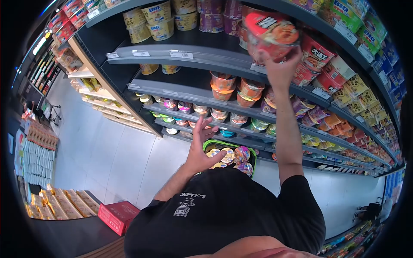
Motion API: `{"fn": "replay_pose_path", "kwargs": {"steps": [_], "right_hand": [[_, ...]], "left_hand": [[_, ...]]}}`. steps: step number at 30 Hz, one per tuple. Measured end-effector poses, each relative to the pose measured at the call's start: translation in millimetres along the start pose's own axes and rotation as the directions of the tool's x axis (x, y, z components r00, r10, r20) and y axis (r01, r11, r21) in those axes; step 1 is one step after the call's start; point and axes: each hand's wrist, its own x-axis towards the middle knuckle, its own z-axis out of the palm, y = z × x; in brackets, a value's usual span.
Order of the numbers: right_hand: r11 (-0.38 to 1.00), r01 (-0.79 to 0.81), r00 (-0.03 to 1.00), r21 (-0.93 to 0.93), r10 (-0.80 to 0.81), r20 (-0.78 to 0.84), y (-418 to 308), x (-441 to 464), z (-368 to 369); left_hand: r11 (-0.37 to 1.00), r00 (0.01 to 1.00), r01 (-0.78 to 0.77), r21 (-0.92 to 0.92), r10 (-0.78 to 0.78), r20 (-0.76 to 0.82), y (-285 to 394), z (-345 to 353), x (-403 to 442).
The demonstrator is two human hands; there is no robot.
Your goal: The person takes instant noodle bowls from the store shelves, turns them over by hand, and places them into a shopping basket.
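Note:
My right hand [282, 69] is raised to the upper shelf, with its fingers wrapped round a red instant noodle bowl [275, 34]. The bowl is tilted, so its lid faces me; it is slightly blurred. Beside it on the same shelf stand more red noodle bowls [317, 51] on the right and purple ones [211, 20] on the left. In front of my chest my left hand [202, 148] is held up with fingers spread, holding nothing. Below it stands a basket with a green rim [255, 165], holding several yellow and purple noodle cups [242, 155]. My body hides part of the basket.
Dark shelves [150, 51] stacked with noodle cups curve across the front. A red box [118, 217] sits on a dark counter at lower left, next to packaged goods [62, 204]. Pale floor tiles [116, 150] show on the left. Another person [380, 210] is at far right.

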Motion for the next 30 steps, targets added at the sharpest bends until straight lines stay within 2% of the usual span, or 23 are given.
{"fn": "replay_pose_path", "kwargs": {"steps": [2, 4, 5, 6, 8, 9, 13, 16, 18, 21, 27, 30], "right_hand": [[0.998, -0.057, 0.998, -0.020, 0.057, -0.017, -4, 17, -5], [0.955, -0.167, 0.986, -0.247, 0.157, -0.059, -3, 37, -8], [0.934, -0.119, 0.993, -0.337, 0.120, -0.018, 1, 43, -9], [0.934, -0.120, 0.993, -0.338, 0.119, -0.022, 9, 46, -9], [0.824, -0.227, 0.964, -0.519, 0.266, 0.002, 20, 47, -6], [0.796, -0.217, 0.964, -0.565, 0.267, 0.006, 24, 47, -8], [0.793, -0.187, 0.973, -0.580, 0.230, 0.001, 21, 46, -7], [0.763, -0.213, 0.954, -0.611, 0.297, 0.037, 10, 39, -8], [0.685, -0.053, 0.987, -0.726, 0.145, 0.064, 3, 24, -10], [0.635, -0.023, 0.991, -0.772, 0.118, 0.068, 1, -6, -7], [0.775, -0.080, 0.995, -0.627, 0.103, 0.001, 20, -23, 0], [0.768, -0.099, 0.993, -0.632, 0.122, -0.007, 19, -24, 4]], "left_hand": [[1.000, 1.000, 0.013, 0.006, -0.013, 0.001, -1, -3, -3], [1.000, 1.000, 0.018, 0.009, -0.018, 0.009, -2, -2, -4], [1.000, 1.000, 0.003, 0.011, -0.003, 0.004, -2, -1, -5], [1.000, 1.000, -0.014, 0.012, 0.014, -0.002, -2, 0, -5], [1.000, 1.000, -0.018, 0.016, 0.017, 0.014, 0, 4, -6], [1.000, 0.999, -0.020, 0.019, 0.020, 0.026, 1, 4, -6], [0.998, 0.997, 0.014, 0.060, -0.018, 0.069, -1, 5, -8], [0.999, 0.997, 0.011, 0.048, -0.014, 0.072, -2, 5, -7], [0.999, 0.997, 0.015, 0.051, -0.018, 0.068, -3, 4, -6], [0.999, 0.998, 0.021, 0.045, -0.024, 0.065, -8, 5, -4], [0.999, 0.996, 0.037, 0.038, -0.040, 0.078, -14, 7, -4], [0.998, 0.995, 0.049, 0.050, -0.053, 0.079, -13, 6, -2]]}}
